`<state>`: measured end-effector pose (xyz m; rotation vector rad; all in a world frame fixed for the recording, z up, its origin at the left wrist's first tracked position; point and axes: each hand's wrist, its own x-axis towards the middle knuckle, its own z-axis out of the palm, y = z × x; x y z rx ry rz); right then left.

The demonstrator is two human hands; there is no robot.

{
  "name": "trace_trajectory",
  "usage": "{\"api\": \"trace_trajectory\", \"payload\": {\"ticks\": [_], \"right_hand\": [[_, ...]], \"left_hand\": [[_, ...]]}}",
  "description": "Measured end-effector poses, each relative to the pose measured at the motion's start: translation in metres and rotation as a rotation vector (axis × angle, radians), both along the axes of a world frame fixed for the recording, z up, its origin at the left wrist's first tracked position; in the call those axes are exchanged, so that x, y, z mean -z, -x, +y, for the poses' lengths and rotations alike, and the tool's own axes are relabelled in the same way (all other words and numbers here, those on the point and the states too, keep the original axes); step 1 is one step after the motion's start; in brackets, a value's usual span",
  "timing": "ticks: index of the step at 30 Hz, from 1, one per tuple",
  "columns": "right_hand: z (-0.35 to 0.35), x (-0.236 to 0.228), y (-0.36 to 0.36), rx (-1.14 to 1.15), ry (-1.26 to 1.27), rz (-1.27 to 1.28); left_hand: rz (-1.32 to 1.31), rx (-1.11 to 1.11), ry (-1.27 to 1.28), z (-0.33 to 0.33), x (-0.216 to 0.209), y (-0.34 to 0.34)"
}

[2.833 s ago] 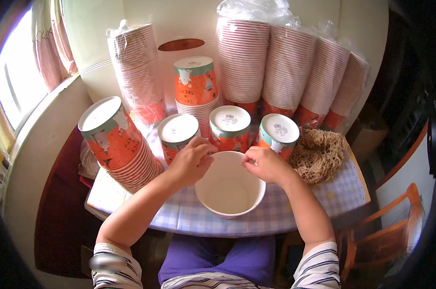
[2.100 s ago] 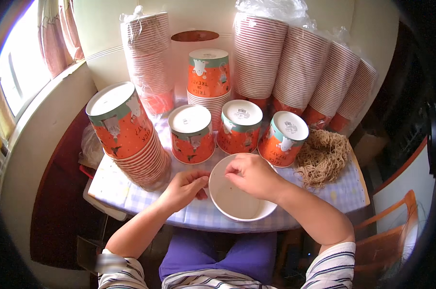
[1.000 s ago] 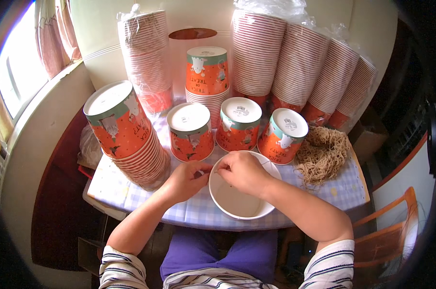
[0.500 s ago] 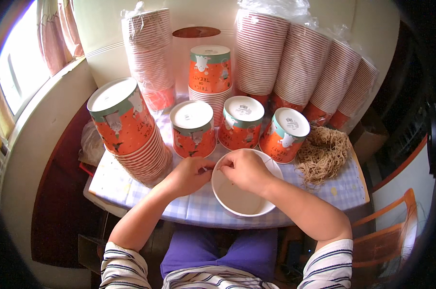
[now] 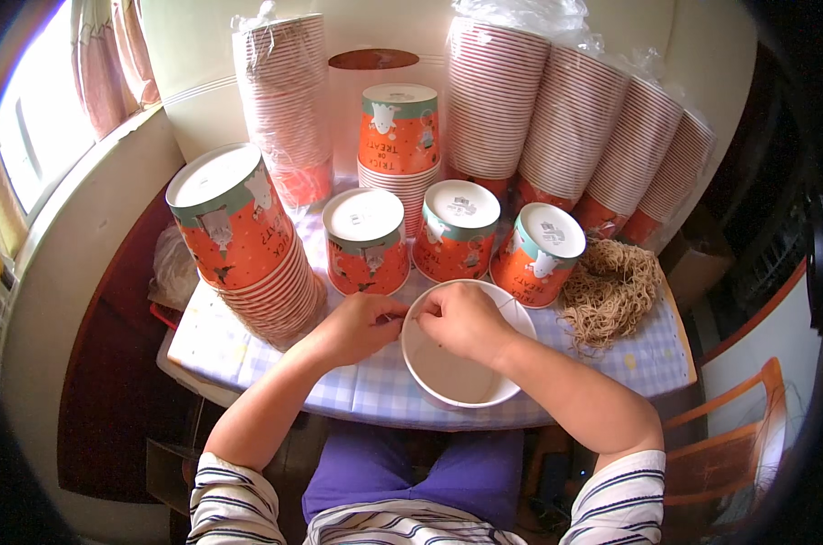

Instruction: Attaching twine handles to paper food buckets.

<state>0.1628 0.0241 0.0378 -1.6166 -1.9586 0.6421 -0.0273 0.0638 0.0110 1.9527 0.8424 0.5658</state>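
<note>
The back of the right hand (image 5: 463, 320), bent over the mouth of the white tub (image 5: 452, 380), hides its fingertips from me. The left hand (image 5: 359, 329) curls just outside the tub's left side; whether either one pinches something, I cannot tell.

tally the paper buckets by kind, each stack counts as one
Upright open bucket: 1
Upside-down single buckets: 3
Upside-down stacks: 2
Stacks in clear plastic: 5
Total: 11
</note>
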Motion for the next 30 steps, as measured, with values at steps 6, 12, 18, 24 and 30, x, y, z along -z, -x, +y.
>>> {"api": "trace_trajectory", "payload": {"ticks": [6,12,18,24,30], "right_hand": [[0.004,0.007,-0.002,-0.018,-0.004,0.005],[0.003,0.004,-0.013,-0.079,0.112,0.145],[-0.034,-0.025,-0.004,-0.124,0.071,-0.053],[-0.067,-0.030,0.002,-0.286,-0.172,-0.375],[-0.058,-0.023,-0.024,-0.532,-0.248,-0.342]], "left_hand": [[0.084,-0.031,-0.074,-0.002,-0.011,-0.004],[-0.042,-0.058,0.049,0.003,0.008,-0.002],[-0.489,-0.104,0.778,-0.004,0.027,0.018],[-0.700,0.009,0.972,-0.027,0.042,0.029],[-0.916,0.182,0.938,-0.061,0.068,0.042]]}}
